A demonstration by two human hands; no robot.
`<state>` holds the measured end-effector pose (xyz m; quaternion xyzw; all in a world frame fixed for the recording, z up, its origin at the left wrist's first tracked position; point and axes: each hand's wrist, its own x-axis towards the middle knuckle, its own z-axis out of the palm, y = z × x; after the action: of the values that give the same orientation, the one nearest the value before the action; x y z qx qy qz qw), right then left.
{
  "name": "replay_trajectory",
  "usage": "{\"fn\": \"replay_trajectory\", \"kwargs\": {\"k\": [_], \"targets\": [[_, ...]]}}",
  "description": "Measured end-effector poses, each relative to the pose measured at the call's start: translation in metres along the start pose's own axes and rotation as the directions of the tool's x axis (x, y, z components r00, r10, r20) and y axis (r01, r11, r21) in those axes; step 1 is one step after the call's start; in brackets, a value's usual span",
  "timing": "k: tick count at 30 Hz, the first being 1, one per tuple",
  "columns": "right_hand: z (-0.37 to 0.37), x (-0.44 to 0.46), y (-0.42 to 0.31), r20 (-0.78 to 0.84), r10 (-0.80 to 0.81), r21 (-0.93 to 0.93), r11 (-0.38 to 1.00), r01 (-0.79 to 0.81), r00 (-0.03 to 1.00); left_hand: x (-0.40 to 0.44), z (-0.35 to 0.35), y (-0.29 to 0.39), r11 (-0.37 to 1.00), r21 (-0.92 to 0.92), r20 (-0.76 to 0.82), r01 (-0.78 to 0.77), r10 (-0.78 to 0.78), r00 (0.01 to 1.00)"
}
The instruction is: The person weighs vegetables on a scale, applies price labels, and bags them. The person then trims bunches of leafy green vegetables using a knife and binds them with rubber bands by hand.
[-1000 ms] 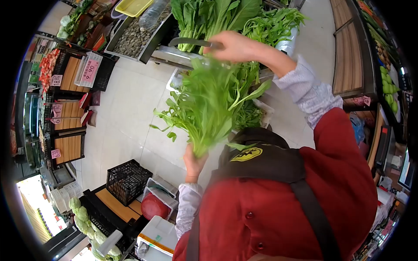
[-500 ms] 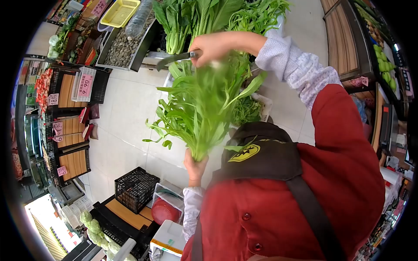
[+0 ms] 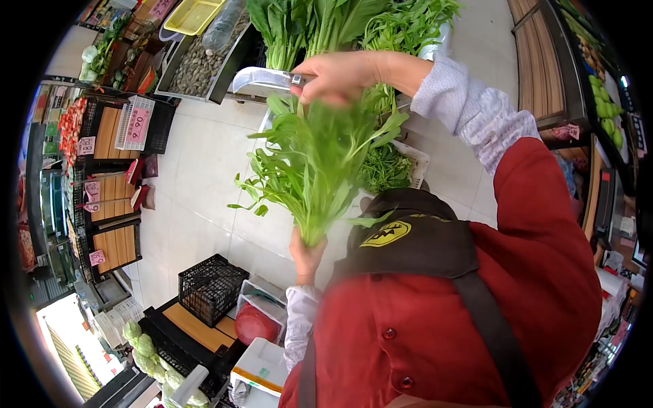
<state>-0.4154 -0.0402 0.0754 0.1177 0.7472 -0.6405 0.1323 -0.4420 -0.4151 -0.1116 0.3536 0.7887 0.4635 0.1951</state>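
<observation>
My left hand [image 3: 307, 254] is wrapped round the stem end of a bunch of leafy greens [image 3: 314, 177], whose long narrow leaves fan out away from it. At the far, leafy end, my right hand [image 3: 340, 76] grips a knife [image 3: 264, 78] with a curved, shiny blade pointing left. Its fingers are partly blurred just above the blurred leaf tops, and whether they touch the leaves I cannot tell.
More upright greens [image 3: 279, 34] stand behind my right hand, beside a tray of shellfish [image 3: 201, 71]. A white crate of greens [image 3: 420, 166] lies right of the bunch. Lower left are a black crate [image 3: 212, 289] and a white box [image 3: 262, 364]. Shelves with pink price cards [image 3: 138, 124] line the left.
The knife has turned, so its blade now shows its broad bright face instead of a dark thin edge. My right hand has shifted slightly; my left hand still holds the stems.
</observation>
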Motion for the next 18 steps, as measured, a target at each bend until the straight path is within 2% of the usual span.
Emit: {"fn": "replay_trajectory", "kwargs": {"k": [1,4,10,12,15,17,18], "targets": [[-0.001,0.009,0.013,-0.009,-0.055,-0.019,0.998,0.055,0.998,0.000,0.000,-0.002,1.000,-0.001,-0.003,0.002,-0.002,1.000],[0.007,-0.011,0.000,-0.012,-0.011,-0.019,1.000,0.011,1.000,-0.002,0.000,-0.005,0.999,0.034,-0.006,-0.019,0.019,1.000],[0.009,-0.014,0.007,-0.040,-0.112,-0.026,0.993,0.111,0.993,-0.004,-0.001,-0.007,0.999,0.008,0.003,0.035,-0.035,0.999],[0.009,-0.016,0.007,-0.052,-0.141,-0.027,0.990,0.140,0.989,-0.003,-0.002,-0.007,0.999,0.030,-0.002,-0.013,0.013,1.000],[0.007,-0.012,0.014,-0.020,-0.134,-0.091,0.987,0.132,0.991,-0.003,-0.003,-0.009,0.999,0.031,0.009,-0.023,0.022,1.000],[0.007,-0.008,0.024,-0.019,-0.212,-0.266,0.943,0.199,0.977,-0.004,-0.003,-0.011,1.000,0.025,0.013,-0.016,0.016,1.000],[0.006,-0.006,0.029,-0.021,-0.211,-0.264,0.944,0.198,0.977,-0.005,-0.004,-0.012,1.000,0.020,0.017,-0.010,0.010,1.000]]}}
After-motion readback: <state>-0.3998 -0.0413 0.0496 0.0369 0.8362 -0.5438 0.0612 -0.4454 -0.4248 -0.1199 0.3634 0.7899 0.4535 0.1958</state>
